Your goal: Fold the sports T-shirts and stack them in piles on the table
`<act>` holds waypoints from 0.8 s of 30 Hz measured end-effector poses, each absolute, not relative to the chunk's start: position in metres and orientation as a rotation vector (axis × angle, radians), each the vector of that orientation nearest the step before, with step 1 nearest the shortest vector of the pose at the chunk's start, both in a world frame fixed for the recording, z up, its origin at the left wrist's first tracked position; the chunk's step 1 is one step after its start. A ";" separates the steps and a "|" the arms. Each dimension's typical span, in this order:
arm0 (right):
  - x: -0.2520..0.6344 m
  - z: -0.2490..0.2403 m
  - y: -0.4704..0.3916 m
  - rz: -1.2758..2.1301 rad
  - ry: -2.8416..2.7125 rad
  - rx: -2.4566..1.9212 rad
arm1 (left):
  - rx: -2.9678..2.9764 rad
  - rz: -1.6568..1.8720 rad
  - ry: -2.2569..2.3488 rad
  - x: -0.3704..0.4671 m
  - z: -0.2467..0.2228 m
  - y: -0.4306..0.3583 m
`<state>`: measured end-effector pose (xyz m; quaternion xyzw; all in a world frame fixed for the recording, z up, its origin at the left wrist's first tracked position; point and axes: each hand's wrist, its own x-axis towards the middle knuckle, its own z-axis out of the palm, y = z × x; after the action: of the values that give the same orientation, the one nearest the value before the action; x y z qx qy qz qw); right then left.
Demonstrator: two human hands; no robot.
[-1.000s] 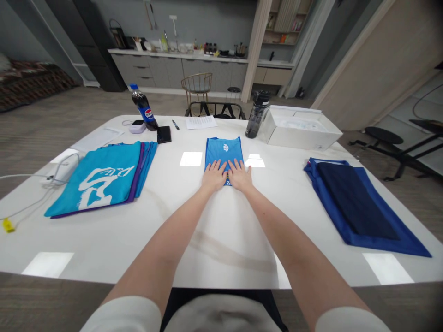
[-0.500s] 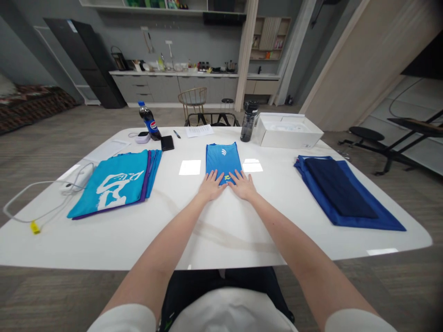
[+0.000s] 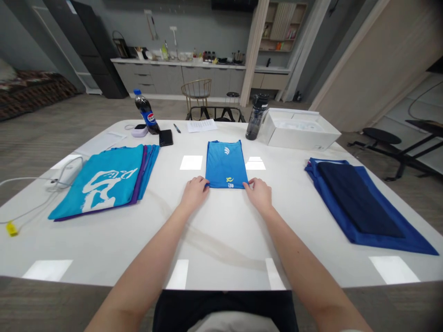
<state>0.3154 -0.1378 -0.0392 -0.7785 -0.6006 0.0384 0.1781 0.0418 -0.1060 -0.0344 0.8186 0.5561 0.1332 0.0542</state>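
Note:
A folded blue T-shirt (image 3: 225,163) lies flat in the middle of the table, with a white logo near its far end and yellow and white print by its near edge. At its near left corner, my left hand (image 3: 194,193) pinches the cloth with closed fingers. My right hand (image 3: 259,192) grips the near right corner between thumb and fingers. To the left lies a stack of turquoise, purple and blue folded clothes (image 3: 114,177). Over on the right, a folded dark navy garment (image 3: 356,198) rests on a larger blue garment (image 3: 411,237).
Along the far side of the white table (image 3: 221,249) stand a cola bottle (image 3: 147,113), a black phone (image 3: 166,137), a paper sheet (image 3: 201,125), a dark water bottle (image 3: 256,117) and an open white box (image 3: 301,131). A white cable (image 3: 26,214) trails at the left.
My hands have moved from lying flat on the shirt's near part out to its two near corners, where the fingers have closed. The head view has tilted down slightly.

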 end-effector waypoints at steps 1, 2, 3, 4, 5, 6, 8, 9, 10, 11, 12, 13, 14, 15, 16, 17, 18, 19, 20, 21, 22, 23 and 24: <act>0.318 -0.038 -0.137 0.138 -1.734 -2.199 | 2.491 0.373 1.712 0.041 -0.033 -0.107; 0.319 -0.037 -0.137 0.167 -1.759 -2.197 | 2.497 0.345 1.725 0.041 -0.031 -0.107; 0.320 -0.036 -0.136 0.199 -1.775 -2.197 | 2.502 0.323 1.731 0.042 -0.030 -0.108; 0.321 -0.034 -0.136 0.231 -1.785 -2.200 | 2.508 0.306 1.727 0.042 -0.029 -0.108; 0.322 -0.033 -0.136 0.257 -1.792 -2.205 | 2.517 0.287 1.714 0.042 -0.028 -0.108; 0.322 -0.031 -0.137 0.278 -1.801 -2.210 | 2.528 0.265 1.689 0.041 -0.026 -0.109; 0.324 -0.026 -0.141 0.328 -1.819 -2.222 | 2.550 0.208 1.585 0.038 -0.021 -0.112; 0.326 -0.023 -0.144 0.368 -1.832 -2.226 | 2.543 0.186 1.515 0.036 -0.017 -0.115; 0.328 -0.019 -0.148 0.429 -1.852 -2.228 | 2.516 0.166 1.448 0.033 -0.012 -0.119; 0.330 -0.013 -0.152 0.508 -1.882 -2.224 | 2.466 0.147 1.395 0.030 -0.006 -0.124; 0.332 -0.007 -0.157 0.597 -1.924 -2.212 | 2.400 0.126 1.357 0.027 -0.001 -0.129; 0.334 -0.001 -0.163 0.711 -1.983 -2.192 | 2.323 0.089 1.327 0.024 0.005 -0.135; 0.337 0.006 -0.168 0.856 -2.049 -2.167 | 2.247 0.029 1.298 0.021 0.011 -0.141; 0.339 0.013 -0.173 1.031 -2.115 -2.134 | 2.178 -0.053 1.264 0.019 0.017 -0.146; 0.341 0.019 -0.177 1.229 -2.169 -2.087 | 2.120 -0.142 1.222 0.018 0.021 -0.150; 0.343 0.024 -0.180 1.428 -2.201 -2.029 | 2.070 -0.223 1.166 0.017 0.025 -0.153; 0.345 0.027 -0.182 1.597 -2.206 -1.971 | 2.028 -0.268 1.110 0.017 0.028 -0.155; 0.346 0.028 -0.182 1.692 -2.189 -1.932 | 1.999 -0.260 1.075 0.018 0.029 -0.155; 0.347 0.027 -0.180 1.678 -2.161 -1.923 | 1.992 -0.193 1.078 0.020 0.029 -0.155; 0.347 0.024 -0.177 1.566 -2.128 -1.944 | 2.008 -0.088 1.128 0.023 0.027 -0.153; 0.347 0.020 -0.174 1.378 -2.083 -1.992 | 2.044 0.031 1.230 0.026 0.024 -0.152; 0.346 0.014 -0.170 1.163 -2.031 -2.042 | 2.094 0.133 1.367 0.029 0.020 -0.150; 0.344 0.008 -0.166 0.965 -1.980 -2.081 | 2.145 0.194 1.507 0.033 0.015 -0.148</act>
<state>0.3437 -0.1655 0.0078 -0.6857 -0.6523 0.3181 0.0557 0.0328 -0.1479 0.0146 0.7892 0.5547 0.0715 0.2538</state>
